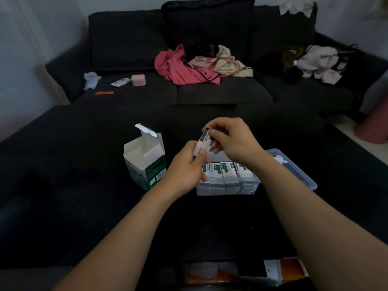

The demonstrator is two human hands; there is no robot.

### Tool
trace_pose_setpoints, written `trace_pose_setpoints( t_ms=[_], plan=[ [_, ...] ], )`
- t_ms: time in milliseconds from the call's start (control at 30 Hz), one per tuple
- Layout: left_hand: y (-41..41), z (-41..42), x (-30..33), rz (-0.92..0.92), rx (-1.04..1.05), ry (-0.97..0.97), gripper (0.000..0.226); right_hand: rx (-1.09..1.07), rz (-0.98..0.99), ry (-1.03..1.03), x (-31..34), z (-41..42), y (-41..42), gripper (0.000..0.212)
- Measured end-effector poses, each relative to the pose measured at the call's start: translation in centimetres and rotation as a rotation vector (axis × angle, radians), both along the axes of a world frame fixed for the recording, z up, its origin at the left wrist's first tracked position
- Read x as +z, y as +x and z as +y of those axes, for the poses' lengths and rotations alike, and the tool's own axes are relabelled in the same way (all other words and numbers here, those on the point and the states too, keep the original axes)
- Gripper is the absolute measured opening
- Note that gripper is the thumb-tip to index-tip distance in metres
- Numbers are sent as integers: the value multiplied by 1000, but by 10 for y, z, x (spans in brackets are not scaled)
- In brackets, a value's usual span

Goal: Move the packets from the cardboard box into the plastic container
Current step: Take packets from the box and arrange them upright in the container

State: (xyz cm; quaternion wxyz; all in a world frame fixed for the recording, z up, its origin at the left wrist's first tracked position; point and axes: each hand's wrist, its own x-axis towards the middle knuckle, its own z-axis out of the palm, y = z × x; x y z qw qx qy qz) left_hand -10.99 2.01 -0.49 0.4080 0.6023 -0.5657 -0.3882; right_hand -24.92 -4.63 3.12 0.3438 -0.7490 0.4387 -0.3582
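Note:
An open white and green cardboard box (144,162) stands on the dark surface, its top flap up. To its right sits a clear plastic container (226,186) filled with rows of upright white and dark packets (225,170). Above the container both hands hold a small stack of packets (203,141). My left hand (184,169) grips its lower end between thumb and fingers. My right hand (231,141) pinches its upper end. The container's far side is hidden behind my right wrist.
The container's clear lid (294,171) lies right of it. A dark sofa (130,40) behind holds pink clothing (178,68), a small pink case (138,80) and other clutter. An orange and white box (273,269) lies at the bottom edge.

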Motion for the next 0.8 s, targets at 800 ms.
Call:
trace_pose_setpoints(
  t_ms=[800],
  plan=[
    [25,6,-20,-742,-158,-61,81,76,611,207,-28,-25,-11,14]
  ],
)
